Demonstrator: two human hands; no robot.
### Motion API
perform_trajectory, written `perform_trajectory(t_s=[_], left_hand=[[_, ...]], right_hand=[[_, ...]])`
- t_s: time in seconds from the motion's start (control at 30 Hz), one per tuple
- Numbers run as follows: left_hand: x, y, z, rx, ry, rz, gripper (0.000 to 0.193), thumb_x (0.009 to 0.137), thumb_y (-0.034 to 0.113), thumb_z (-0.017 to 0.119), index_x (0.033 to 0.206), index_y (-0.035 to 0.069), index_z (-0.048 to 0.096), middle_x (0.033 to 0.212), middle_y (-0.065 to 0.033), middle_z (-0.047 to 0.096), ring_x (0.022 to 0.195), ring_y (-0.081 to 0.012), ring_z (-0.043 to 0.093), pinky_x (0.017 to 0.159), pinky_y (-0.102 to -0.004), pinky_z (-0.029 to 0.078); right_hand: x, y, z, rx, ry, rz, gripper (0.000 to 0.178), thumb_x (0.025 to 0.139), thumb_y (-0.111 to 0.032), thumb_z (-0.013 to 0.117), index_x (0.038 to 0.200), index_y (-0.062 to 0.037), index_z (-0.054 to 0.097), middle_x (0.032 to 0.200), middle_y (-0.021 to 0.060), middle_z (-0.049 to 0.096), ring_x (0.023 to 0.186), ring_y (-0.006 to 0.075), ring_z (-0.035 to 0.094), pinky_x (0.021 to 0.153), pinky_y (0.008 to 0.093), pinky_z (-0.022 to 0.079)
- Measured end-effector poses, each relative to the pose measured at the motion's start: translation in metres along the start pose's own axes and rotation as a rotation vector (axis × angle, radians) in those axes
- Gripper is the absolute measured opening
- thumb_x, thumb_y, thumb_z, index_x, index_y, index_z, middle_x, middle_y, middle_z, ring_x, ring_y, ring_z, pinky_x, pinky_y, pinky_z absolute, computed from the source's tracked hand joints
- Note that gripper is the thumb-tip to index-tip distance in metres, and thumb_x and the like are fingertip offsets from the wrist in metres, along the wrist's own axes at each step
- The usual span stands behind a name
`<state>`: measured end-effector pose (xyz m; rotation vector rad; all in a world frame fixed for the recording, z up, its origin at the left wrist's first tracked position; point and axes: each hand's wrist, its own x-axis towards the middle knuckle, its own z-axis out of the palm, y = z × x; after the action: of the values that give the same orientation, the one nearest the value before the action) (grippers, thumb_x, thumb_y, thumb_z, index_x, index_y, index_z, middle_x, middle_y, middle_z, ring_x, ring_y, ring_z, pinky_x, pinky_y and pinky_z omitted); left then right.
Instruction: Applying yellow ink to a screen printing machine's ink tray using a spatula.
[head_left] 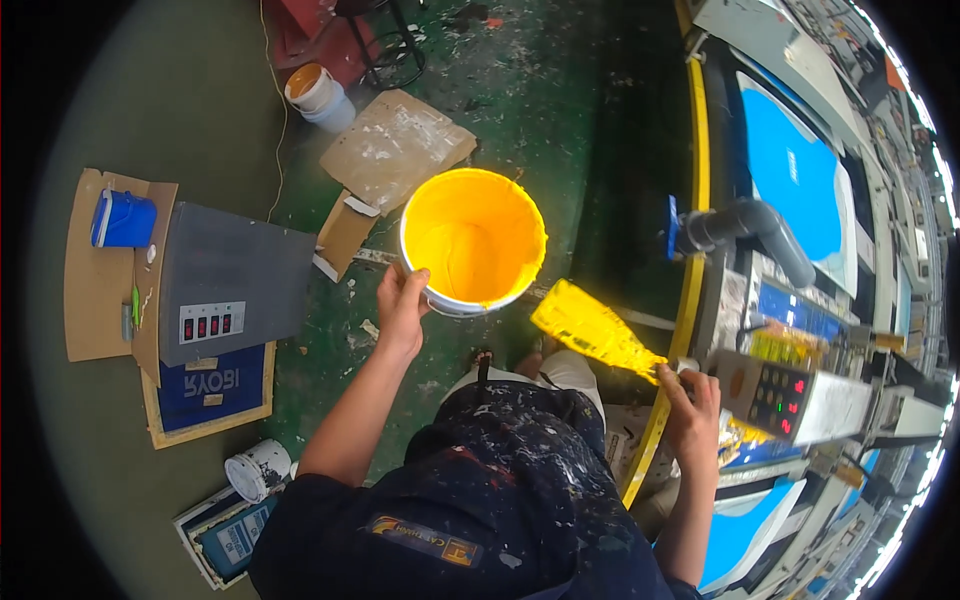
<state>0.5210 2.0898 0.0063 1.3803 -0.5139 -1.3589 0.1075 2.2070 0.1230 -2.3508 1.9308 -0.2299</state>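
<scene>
My left hand grips the near left wall of a white bucket, thumb at the rim. Thick yellow ink coats the inside and the rim, and the bucket's mouth faces up toward me. In my right hand is the handle end of an ink spatula. Yellow ink covers its broad blade, which points up and left toward the bucket but stays apart from it. My right fingers are closed on the handle, just beside a control box.
Along the right runs a printing machine with a yellow rail, a grey pipe, a control box and blue printed pieces. On the left stand a grey cabinet, a blue pail and framed screens. Cardboard lies ahead.
</scene>
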Motion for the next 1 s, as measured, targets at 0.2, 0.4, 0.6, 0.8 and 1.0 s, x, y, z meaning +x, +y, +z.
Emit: perform_trajectory(t_s=[0.2, 0.4, 0.6, 0.8, 1.0], left_hand=[[0.136, 0.055, 0.025, 0.354, 0.117, 0.406, 0.018, 0.089, 0.013, 0.073, 0.093, 0.003, 0.058, 0.079, 0.0019, 0.058, 0.069, -0.0041, 0.051, 0.059, -0.0248, 0.039], [0.219, 0.177, 0.092, 0.584, 0.225, 0.655, 0.018, 0.080, 0.012, 0.073, 0.082, 0.006, 0.056, 0.068, 0.0052, 0.047, 0.059, -0.0028, 0.037, 0.053, -0.0247, 0.029], [0.319, 0.264, 0.162, 0.609, 0.365, 0.846, 0.021, 0.072, 0.012, 0.072, 0.076, 0.005, 0.053, 0.064, 0.0026, 0.042, 0.054, -0.0055, 0.034, 0.049, -0.0263, 0.027], [0.515, 0.306, 0.260, 0.729, 0.364, 1.017, 0.024, 0.068, 0.012, 0.075, 0.076, 0.005, 0.053, 0.064, 0.0012, 0.044, 0.050, -0.0051, 0.038, 0.045, -0.0254, 0.030], [0.766, 0.325, 0.381, 0.698, 0.226, 0.944, 0.024, 0.069, 0.013, 0.075, 0.076, 0.006, 0.054, 0.066, -0.0012, 0.050, 0.053, -0.0075, 0.045, 0.046, -0.0279, 0.036]], right_hand=[[0.193, 0.017, 0.007, 0.029, 0.064, -0.108, 0.061, 0.073, 0.008, 0.069, 0.128, -0.0183, 0.074, 0.107, 0.0069, 0.064, 0.095, 0.0283, 0.062, 0.084, 0.0410, 0.052], [0.450, 0.017, 0.005, 0.060, 0.226, -0.542, 0.055, 0.075, -0.003, 0.068, 0.126, -0.0220, 0.074, 0.102, 0.0018, 0.064, 0.084, 0.0205, 0.060, 0.073, 0.0351, 0.051], [0.640, 0.007, -0.009, -0.085, 0.155, -0.660, 0.066, 0.079, -0.009, 0.069, 0.144, -0.0171, 0.063, 0.089, 0.0025, 0.060, 0.072, 0.0174, 0.064, 0.057, 0.0327, 0.056], [0.805, 0.041, 0.061, 0.197, -0.203, -0.316, 0.043, 0.099, -0.017, 0.063, 0.141, -0.0080, 0.063, 0.073, 0.0146, 0.067, 0.061, 0.0357, 0.070, 0.054, 0.0446, 0.056], [0.992, 0.107, 0.059, 1.205, -0.919, 0.387, 0.034, 0.109, -0.018, 0.049, 0.130, -0.0002, 0.068, 0.065, 0.0015, 0.058, 0.052, 0.0095, 0.055, 0.049, 0.0282, 0.044]])
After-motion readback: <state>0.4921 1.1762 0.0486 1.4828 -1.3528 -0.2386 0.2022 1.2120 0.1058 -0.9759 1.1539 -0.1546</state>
